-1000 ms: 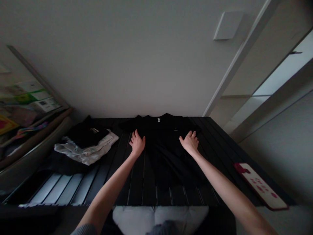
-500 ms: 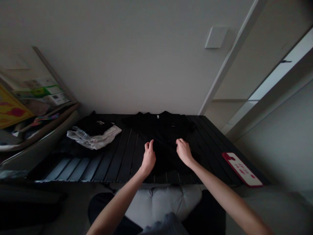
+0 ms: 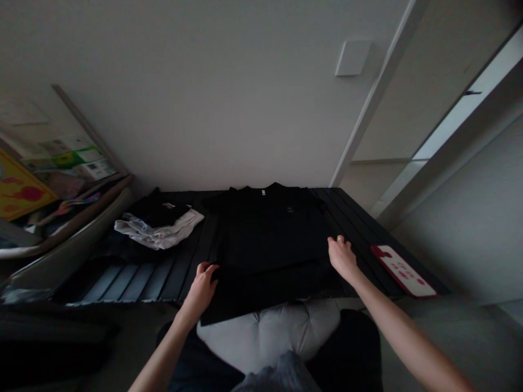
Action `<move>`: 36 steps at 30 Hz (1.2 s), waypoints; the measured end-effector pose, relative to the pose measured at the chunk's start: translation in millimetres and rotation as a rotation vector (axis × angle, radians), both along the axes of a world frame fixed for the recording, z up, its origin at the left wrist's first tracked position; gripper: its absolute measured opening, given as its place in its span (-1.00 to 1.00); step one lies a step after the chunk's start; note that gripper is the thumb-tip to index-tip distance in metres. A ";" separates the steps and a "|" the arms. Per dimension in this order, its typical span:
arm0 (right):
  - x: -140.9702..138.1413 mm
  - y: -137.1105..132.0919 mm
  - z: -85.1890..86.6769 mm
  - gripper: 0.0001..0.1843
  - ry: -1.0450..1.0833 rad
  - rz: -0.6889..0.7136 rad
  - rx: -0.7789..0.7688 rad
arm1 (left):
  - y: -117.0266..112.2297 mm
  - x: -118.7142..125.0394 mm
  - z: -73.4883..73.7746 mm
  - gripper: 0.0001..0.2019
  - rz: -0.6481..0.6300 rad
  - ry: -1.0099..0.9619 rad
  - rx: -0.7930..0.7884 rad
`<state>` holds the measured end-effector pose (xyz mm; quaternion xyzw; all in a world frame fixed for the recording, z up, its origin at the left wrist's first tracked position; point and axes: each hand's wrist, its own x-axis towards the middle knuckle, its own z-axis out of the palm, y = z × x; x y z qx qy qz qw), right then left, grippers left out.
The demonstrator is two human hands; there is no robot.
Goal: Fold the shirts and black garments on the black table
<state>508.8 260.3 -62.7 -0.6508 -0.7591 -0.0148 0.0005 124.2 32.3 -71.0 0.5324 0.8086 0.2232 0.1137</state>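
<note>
- A black cotton T-shirt [image 3: 269, 239] lies smooth, no fold visible, on the black slatted table [image 3: 180, 272].
- Left hand [image 3: 200, 288], right hand [image 3: 342, 257]: fingers curled at shirt edges; pinching, I cannot tell.

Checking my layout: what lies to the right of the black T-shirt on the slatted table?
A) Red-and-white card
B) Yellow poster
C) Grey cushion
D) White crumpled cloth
A. The red-and-white rectangular card lies at the right side of the slatted black table, beyond the black T-shirt.

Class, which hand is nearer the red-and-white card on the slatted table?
Right: the right hand is close beside the card; the left hand is far off, across the black T-shirt.
</note>
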 end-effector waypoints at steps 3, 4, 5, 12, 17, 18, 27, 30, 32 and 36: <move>1.4 -7.1 5.7 -0.53 0.032 -0.022 0.051 | -3.8 -5.0 2.2 -0.53 0.031 -0.008 -0.006; 1.9 -8.4 11.1 -0.55 0.052 -0.029 0.103 | -3.9 -6.5 4.4 -0.50 0.040 -0.013 -0.009; 2.8 -9.0 17.6 -0.56 0.073 -0.036 0.166 | -3.8 -8.1 6.9 -0.48 0.045 -0.016 -0.011; 13.5 0.4 44.4 -0.55 0.004 -0.126 0.277 | -5.6 -20.8 24.6 -0.58 -0.027 -0.069 -0.138; 5.1 -12.8 17.9 -0.58 -0.078 -0.029 0.159 | -10.6 -13.9 20.3 -0.53 -0.048 -0.066 -0.132; 1.2 -18.8 11.0 -0.61 -0.086 -0.002 0.183 | -11.7 -11.3 19.7 -0.51 -0.045 -0.060 -0.117; -51.3 -73.4 -14.4 -0.52 0.222 0.410 0.295 | -14.4 4.4 55.0 -0.35 0.022 -0.424 -0.137; -81.9 -108.0 6.5 -0.52 0.506 0.633 0.227 | -10.5 16.4 69.4 -0.19 0.118 -0.696 -0.085; -106.6 -135.7 22.9 -0.50 0.650 0.784 0.114 | -5.3 28.1 76.7 -0.14 0.129 -0.819 -0.025; -157.2 -183.4 38.1 -0.29 0.882 0.875 -0.130 | 8.5 53.3 82.3 -0.14 0.103 -0.954 0.142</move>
